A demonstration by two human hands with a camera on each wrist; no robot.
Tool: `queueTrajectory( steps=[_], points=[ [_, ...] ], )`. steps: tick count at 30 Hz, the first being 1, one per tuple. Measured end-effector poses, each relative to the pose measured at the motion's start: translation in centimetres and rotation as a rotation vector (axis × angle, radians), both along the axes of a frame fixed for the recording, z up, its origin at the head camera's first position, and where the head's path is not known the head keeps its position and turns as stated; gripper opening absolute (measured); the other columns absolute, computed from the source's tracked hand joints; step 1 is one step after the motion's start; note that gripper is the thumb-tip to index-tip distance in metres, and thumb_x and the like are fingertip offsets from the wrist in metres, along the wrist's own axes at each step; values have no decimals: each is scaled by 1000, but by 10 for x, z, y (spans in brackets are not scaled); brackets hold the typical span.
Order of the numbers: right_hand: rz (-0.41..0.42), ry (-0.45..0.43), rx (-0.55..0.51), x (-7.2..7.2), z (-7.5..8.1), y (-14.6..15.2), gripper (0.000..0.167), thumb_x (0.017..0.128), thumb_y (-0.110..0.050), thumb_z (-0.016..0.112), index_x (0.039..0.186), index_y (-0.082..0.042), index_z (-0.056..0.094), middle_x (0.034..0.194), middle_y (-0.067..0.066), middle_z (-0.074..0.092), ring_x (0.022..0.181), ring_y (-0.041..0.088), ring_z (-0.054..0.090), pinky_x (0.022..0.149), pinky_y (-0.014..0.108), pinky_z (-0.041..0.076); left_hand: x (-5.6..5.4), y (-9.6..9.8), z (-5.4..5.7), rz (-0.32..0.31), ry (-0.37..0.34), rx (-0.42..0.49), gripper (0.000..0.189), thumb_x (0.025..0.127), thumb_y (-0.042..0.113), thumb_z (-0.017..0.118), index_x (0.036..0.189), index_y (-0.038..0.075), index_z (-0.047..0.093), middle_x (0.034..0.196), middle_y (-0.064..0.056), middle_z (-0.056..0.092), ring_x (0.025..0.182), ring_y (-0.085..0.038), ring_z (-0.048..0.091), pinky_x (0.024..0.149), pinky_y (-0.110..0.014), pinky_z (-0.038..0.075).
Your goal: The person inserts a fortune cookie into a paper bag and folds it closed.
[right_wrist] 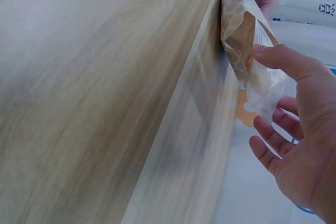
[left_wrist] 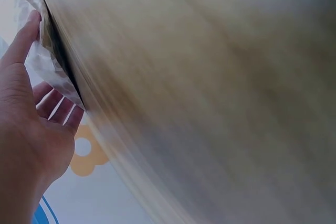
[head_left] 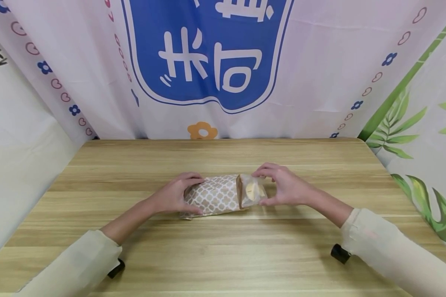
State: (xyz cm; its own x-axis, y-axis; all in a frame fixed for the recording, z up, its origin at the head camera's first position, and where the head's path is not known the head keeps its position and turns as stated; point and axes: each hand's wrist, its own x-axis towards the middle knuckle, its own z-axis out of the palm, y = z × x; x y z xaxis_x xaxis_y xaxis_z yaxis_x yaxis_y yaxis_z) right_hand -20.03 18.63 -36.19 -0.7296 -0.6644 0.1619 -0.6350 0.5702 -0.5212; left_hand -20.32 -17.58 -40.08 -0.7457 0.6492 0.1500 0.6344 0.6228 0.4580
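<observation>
A tan paper bag (head_left: 215,194) with a white lattice pattern lies flat on its side on the wooden table, its mouth to the right. Out of that mouth sticks a clear plastic bag (head_left: 250,194) holding pale yellow, round-edged pieces (head_left: 253,191). My left hand (head_left: 176,194) grips the paper bag's left end, thumb on the near side and fingers over the far side. At the plastic bag's outer end is my right hand (head_left: 284,187), holding it between thumb and fingers. The right wrist view shows the thumb against the plastic bag (right_wrist: 265,85) by the paper's brown inner edge.
The wood-grain table (head_left: 223,255) reaches back to a hanging white cloth (head_left: 319,82) with a blue printed sign. Another cloth with green leaves (head_left: 405,123) hangs on the right. Black devices (head_left: 340,253) show under both sleeves.
</observation>
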Motion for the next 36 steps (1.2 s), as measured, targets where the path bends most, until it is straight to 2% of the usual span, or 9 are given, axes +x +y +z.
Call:
queueTrajectory(
  steps=[28, 36],
  points=[
    [36, 13, 78, -4, 5, -10, 63, 72, -18, 90, 128, 0, 68, 123, 10, 65, 116, 29, 62, 102, 48, 53, -1, -1, 0, -6, -12, 1, 92, 73, 47, 93, 141, -5, 60, 146, -20, 54, 136, -39, 51, 111, -57, 44],
    [10, 8, 121, -6, 6, -14, 64, 72, -16, 90, 129, 1, 67, 125, 11, 63, 118, 31, 61, 103, 50, 52, -1, 0, 1, -7, -17, 0, 92, 72, 47, 93, 141, -5, 60, 146, -20, 54, 136, -38, 51, 112, -56, 44]
  ],
)
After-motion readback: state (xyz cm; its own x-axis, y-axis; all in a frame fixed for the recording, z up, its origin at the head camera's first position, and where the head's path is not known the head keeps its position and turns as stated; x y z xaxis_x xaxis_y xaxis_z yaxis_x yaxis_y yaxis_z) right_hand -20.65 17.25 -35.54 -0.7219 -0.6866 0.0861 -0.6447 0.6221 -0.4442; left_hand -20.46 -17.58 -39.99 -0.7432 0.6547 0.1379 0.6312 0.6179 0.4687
